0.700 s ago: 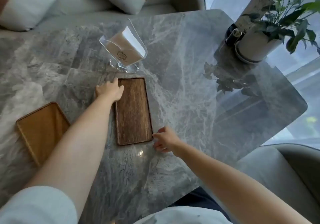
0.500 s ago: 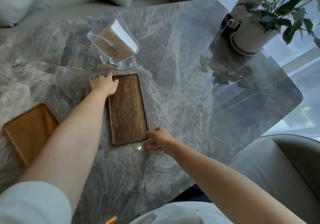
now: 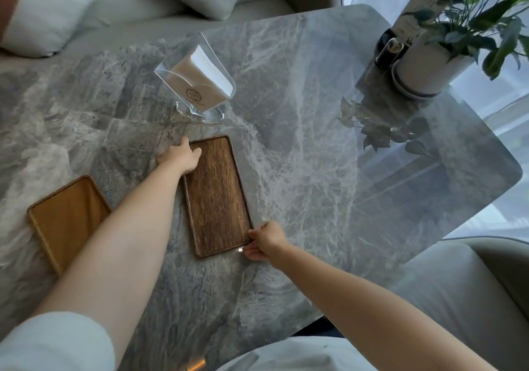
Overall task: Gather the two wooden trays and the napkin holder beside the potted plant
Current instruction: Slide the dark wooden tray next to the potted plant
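Trays and napkin holder all lie well apart from the potted plant (image 3: 429, 55), which stands at the far right corner of the marble table (image 3: 315, 156), so nothing is gathered yet. Your biggest risk is that long carry across the table: you hold the dark wooden tray (image 3: 217, 196) only at two diagonal corners, and such a grip could let it pivot or slip and knock on the stone. Lift it level, or slide it flat if you prefer.

Next risk is the clear napkin holder (image 3: 197, 84), which stands upright just beyond the far end of the dark tray. If you push the tray forward rather than to the right, its far edge could catch the holder's base and tip it.

At the plant itself, the small dark object (image 3: 388, 51) beside the pot and the overhanging leaves leave you little room, so come in low and from the near side.

The light wooden tray (image 3: 67, 221) lies near the left edge, partly under your left forearm, untouched.

Your left hand (image 3: 181, 156) rests on the dark tray's far left corner, fingers curled over the rim. Your right hand (image 3: 264, 241) pinches the near right corner, thumb on top, fingers beneath or against the edge; I cannot tell which.
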A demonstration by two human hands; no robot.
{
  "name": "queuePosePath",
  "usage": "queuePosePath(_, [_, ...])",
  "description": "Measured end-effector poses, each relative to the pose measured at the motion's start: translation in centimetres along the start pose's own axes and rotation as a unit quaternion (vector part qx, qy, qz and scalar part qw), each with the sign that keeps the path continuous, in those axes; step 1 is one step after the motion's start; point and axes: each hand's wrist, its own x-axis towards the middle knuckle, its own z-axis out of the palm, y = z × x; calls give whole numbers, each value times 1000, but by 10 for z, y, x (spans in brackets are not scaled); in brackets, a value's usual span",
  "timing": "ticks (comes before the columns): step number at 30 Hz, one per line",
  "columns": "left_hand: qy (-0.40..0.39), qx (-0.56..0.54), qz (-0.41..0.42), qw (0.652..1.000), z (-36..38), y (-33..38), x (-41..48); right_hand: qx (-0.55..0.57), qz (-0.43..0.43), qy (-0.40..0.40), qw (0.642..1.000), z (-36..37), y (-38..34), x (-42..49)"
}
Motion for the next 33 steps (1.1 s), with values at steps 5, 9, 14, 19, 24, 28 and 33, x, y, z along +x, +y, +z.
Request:
queuePosePath(5, [1, -50, -26, 998, 4, 8, -4, -5, -36, 26, 999, -32, -1, 2])
queuePosePath(9, [-1, -106, -32, 994, 4, 37, -10, -6, -64, 60, 996, -78, -6, 7])
queuePosePath(14, [-8, -124, -9, 992, 0, 103, -13, -14, -83, 93, 992, -145, -16, 17])
queuePosePath(19, [1, -123, 9, 992, -7, 180, -6, -21, -111, 135, 984, -215, -36, 30])
queuePosePath(24, [-6, -137, 12, 991, -10, 252, 9, -18, -127, 167, 978, -283, -58, 46])
queuePosePath(28, [-9, -121, 10, 993, -12, 300, 22, -19, -132, 172, 976, -330, -77, 64])
queuePosePath(33, [4, -115, 16, 993, -13, 356, 44, -20, -138, 175, 975, -386, -103, 91])
